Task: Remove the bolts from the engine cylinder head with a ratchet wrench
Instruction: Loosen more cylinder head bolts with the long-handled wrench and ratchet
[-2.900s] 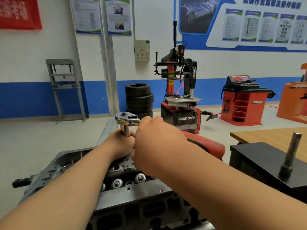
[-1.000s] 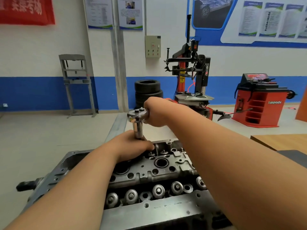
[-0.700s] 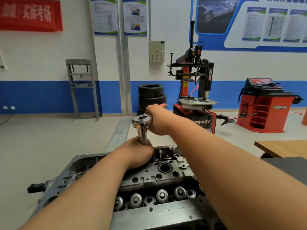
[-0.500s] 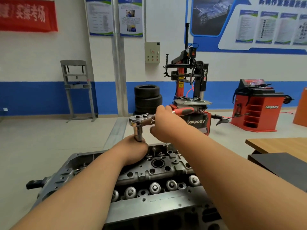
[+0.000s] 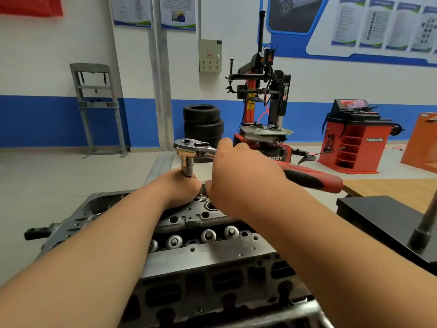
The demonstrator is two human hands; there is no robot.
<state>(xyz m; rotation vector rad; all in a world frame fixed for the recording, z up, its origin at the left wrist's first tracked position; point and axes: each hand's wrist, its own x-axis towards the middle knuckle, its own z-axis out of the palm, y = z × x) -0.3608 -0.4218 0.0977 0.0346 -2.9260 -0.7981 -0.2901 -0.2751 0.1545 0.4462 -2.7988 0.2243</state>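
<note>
1. Since 0.5 s ago: ratchet wrench (image 5: 196,149) handle has swung round toward the camera's right; its red-black grip (image 5: 312,178) now sticks out past the right wrist, over the edge of the wooden surface (image 5: 402,190); view has also shifted, black block (image 5: 387,223) and the upright metal rod (image 5: 425,223) on it are back in frame at right.
2. Left hand (image 5: 179,188): fingers curled tight round the chrome socket extension (image 5: 186,165) just under the ratchet head; hand rests on the top of the cylinder head (image 5: 201,254).
3. Right hand (image 5: 238,171): closed over the wrench shank between head and grip; fingertips hidden behind the hand, so exact grasp can't be told; knuckles low, near the casting.
4. Wrench: head level, extension upright, lower end hidden in the left fist; bolt itself not visible.
5. Cylinder head: grey casting, centre-bottom of frame, lying lengthwise away from camera; row of round valve-spring caps (image 5: 208,235) exposed on the near side; open round bore (image 5: 210,205) just beside the right hand.
6. Background: stacked tyres (image 5: 203,121), tyre changer (image 5: 262,95), red wheel balancer (image 5: 354,138) along the blue-and-white wall, well apart from the work.
</note>
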